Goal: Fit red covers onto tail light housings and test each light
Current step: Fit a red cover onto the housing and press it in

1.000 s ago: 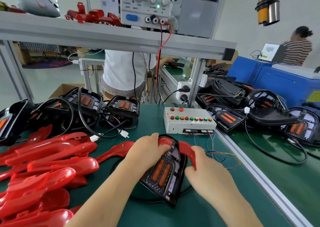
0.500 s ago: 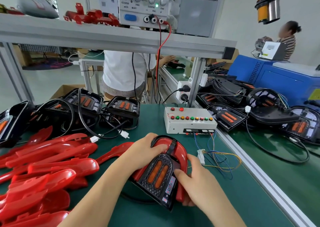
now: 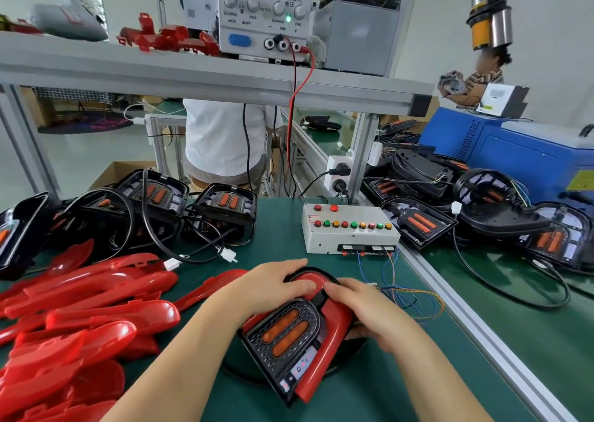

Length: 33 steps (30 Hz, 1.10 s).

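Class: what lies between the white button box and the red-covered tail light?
Head view: thin blue and yellow wires trail from the white button box over green mat.

Green bench [image 3: 369, 396]: red covers [image 3: 80, 309] heaped at left, black housings [image 3: 221, 209] piled behind, button box [image 3: 350, 231] set centre, covered housing [image 3: 289, 338] laid nearest.

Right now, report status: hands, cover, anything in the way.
Left hand presses red cover on top; right hand grips its side. Cover sits around housing. Loose wires close beside right hand.
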Available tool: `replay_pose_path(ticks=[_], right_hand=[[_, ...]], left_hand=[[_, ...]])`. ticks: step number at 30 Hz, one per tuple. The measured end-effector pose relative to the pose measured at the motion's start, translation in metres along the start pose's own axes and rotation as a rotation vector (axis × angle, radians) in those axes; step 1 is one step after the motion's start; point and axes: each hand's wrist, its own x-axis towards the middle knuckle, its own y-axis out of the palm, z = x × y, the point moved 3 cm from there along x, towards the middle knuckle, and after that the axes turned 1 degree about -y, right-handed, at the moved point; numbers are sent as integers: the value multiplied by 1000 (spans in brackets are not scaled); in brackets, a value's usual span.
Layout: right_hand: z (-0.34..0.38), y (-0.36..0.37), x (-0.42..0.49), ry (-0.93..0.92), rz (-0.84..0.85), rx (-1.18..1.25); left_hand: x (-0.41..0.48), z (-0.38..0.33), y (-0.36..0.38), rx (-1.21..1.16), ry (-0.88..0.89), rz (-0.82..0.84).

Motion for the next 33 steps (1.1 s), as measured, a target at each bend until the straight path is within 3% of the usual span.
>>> replay_pose_path(ticks=[2,4,8,12,18,33], right_hand=[[-6,5,-1,0,-47,15],[-11,10,-2,-15,-108,39],[-15,18,-4,-76,-209,196],[-15,19,-13,-71,-261,311],[-19,18,-26,38,-129,729],[-30,24,-35,67,73,809]], left_hand=[[-10,-12,-5,250,30,-180],[-29,-32,-4,317,97,-379],[-61,-57,34,445,50,-268],[-74,-52,40,325,-4,-371],[-79,-46,32,164,6,-435],[-90,-29,48,115,3,-460]])
